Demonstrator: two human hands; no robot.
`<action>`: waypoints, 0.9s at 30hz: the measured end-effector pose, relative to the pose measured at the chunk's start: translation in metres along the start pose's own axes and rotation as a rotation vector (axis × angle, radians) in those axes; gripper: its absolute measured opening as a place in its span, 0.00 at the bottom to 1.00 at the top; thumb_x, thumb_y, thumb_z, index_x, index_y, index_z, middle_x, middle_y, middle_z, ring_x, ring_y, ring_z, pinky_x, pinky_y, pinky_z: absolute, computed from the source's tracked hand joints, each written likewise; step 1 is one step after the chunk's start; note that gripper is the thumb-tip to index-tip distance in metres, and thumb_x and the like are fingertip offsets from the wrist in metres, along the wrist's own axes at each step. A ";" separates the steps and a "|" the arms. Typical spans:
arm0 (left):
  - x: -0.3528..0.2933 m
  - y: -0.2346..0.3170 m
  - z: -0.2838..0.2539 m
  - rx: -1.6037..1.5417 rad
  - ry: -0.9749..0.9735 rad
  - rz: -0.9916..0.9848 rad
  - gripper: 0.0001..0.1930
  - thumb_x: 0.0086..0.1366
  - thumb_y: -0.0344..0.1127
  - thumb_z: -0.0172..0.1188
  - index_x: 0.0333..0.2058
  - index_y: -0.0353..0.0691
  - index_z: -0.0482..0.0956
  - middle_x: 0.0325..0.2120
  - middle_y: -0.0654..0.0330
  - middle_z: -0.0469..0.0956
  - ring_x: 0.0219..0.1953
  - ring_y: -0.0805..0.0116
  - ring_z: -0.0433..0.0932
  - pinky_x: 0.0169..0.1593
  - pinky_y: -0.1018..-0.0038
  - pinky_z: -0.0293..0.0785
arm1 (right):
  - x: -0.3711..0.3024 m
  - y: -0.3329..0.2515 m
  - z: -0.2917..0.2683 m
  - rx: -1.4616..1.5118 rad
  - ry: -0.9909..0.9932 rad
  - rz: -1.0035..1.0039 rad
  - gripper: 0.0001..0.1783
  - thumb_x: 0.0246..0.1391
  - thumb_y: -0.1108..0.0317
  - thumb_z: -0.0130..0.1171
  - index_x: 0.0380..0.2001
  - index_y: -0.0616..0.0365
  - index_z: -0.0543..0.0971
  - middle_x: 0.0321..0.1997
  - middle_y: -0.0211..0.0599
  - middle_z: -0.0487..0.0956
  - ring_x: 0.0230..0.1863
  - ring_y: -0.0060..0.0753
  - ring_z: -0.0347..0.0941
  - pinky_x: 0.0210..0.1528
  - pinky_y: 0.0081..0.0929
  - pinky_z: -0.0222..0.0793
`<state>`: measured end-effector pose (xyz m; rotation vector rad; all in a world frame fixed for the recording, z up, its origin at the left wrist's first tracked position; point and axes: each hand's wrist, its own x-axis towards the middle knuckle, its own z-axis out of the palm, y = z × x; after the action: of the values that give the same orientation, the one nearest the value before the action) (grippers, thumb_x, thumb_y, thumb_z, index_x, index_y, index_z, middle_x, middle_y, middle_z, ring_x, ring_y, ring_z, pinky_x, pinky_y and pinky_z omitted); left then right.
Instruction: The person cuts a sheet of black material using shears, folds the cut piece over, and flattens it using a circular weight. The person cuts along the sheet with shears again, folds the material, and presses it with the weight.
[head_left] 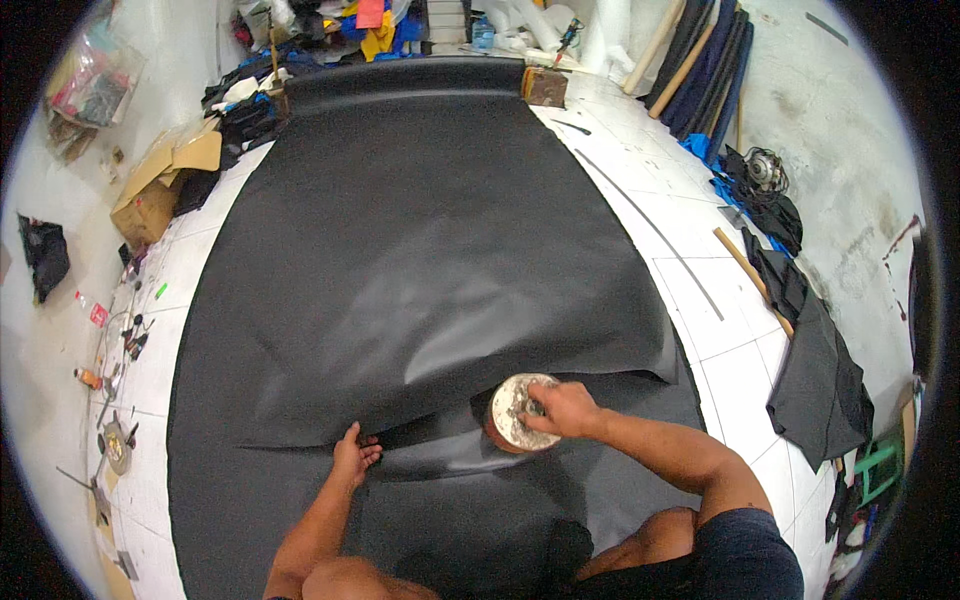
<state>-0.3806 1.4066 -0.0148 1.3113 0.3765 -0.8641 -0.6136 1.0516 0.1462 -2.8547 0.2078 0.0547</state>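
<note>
A wide sheet of smooth black material (400,230) lies spread in front of me, with a loose raised edge running across its near part. My right hand (565,410) is closed round the grip on top of a round, thick weight (522,432). The weight has a stained whitish top and a rust-brown side, and it sits or hovers over the black material; I cannot tell which. At the raised edge, my left hand (355,460) has its thumb and fingers apart, touching or close to the material. Under the edge beside it is a dark gap.
White floor tiles (740,330) border the sheet, with a long thin dark strip (660,235) on the right. A roll of the black material (410,85) lies at the far end. Fabric rolls (700,70) lean at the back right. An opened cardboard box (160,185) stands left.
</note>
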 end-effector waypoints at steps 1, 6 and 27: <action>-0.002 -0.007 -0.003 -0.018 0.004 0.018 0.28 0.68 0.52 0.55 0.52 0.30 0.65 0.33 0.48 0.77 0.29 0.58 0.80 0.28 0.68 0.79 | -0.012 -0.003 0.001 -0.009 -0.088 0.030 0.27 0.53 0.43 0.57 0.47 0.52 0.73 0.30 0.50 0.82 0.31 0.58 0.79 0.33 0.54 0.74; 0.011 -0.015 -0.019 -0.017 0.034 0.029 0.31 0.66 0.48 0.58 0.56 0.27 0.61 0.39 0.44 0.76 0.31 0.56 0.81 0.29 0.68 0.81 | -0.059 -0.037 -0.008 0.100 0.004 -0.135 0.21 0.53 0.46 0.60 0.35 0.54 0.73 0.20 0.45 0.78 0.23 0.53 0.77 0.25 0.48 0.72; 0.016 -0.007 -0.036 -0.062 0.273 0.145 0.32 0.63 0.49 0.64 0.56 0.29 0.67 0.48 0.51 0.70 0.41 0.61 0.76 0.46 0.70 0.79 | -0.056 0.038 0.035 0.824 0.095 0.154 0.23 0.56 0.45 0.62 0.30 0.56 0.80 0.29 0.37 0.80 0.30 0.31 0.77 0.32 0.31 0.71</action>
<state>-0.3670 1.4347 -0.0397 1.3844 0.5103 -0.5492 -0.6749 1.0326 0.1051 -2.0183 0.3682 -0.1125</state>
